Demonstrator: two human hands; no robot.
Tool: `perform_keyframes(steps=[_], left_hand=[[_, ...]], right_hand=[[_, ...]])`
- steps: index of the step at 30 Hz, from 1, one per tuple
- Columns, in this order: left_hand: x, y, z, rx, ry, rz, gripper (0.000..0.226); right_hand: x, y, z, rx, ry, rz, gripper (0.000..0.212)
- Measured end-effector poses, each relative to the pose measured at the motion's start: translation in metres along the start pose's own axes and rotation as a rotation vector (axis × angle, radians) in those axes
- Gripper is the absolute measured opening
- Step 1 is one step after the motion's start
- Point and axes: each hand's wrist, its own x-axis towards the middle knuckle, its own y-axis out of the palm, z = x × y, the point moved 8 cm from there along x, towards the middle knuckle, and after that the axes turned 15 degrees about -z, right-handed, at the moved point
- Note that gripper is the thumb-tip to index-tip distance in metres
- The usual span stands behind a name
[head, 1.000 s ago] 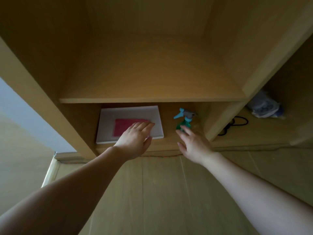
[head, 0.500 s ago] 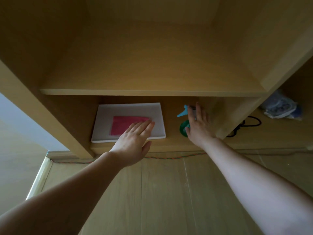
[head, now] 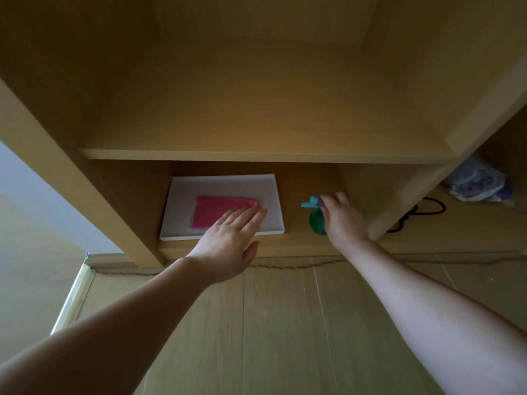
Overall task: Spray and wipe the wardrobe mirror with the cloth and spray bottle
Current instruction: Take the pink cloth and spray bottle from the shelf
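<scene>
Left hand [head: 228, 240]: flat, fingers straight, over the cloth [head: 216, 209] on a white tray [head: 222, 183]; holds nothing.
Right hand [head: 342, 218]: curled round the spray bottle [head: 315, 222]'s neck, bottom shelf [head: 293, 242].
Risk: lifting may knock the bottle against the shelf above [head: 256, 156].

cloth [head: 222, 211] on tray [head: 182, 201], spray bottle [head: 316, 220] right of it
</scene>
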Motion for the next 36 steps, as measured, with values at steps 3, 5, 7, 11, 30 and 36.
perform_keyframes(steps=[3,5,7,11,30,36], left_hand=[[0.002,-0.005,-0.003,0.009,0.026,-0.028,0.062],[0.002,-0.008,-0.006,0.019,0.039,-0.053,0.063],[0.002,-0.011,-0.008,0.022,0.041,-0.062,0.065],[0.007,-0.020,-0.006,0.015,-0.022,-0.075,0.066],[-0.014,-0.028,0.019,-0.477,-0.294,0.054,0.023],[-0.037,-0.035,0.049,-0.353,-0.349,0.077,0.016]], right_hand=[[-0.009,-0.010,0.003,0.072,-0.058,-0.010,0.028],[-0.013,-0.019,0.017,0.149,-0.109,-0.018,0.027],[-0.017,-0.028,0.037,0.216,-0.151,-0.017,0.026],[-0.028,-0.045,0.084,0.378,-0.228,0.004,0.023],[-0.036,-0.052,0.153,0.710,-0.348,0.054,0.026],[-0.027,-0.033,0.147,0.731,-0.353,0.054,0.031]])
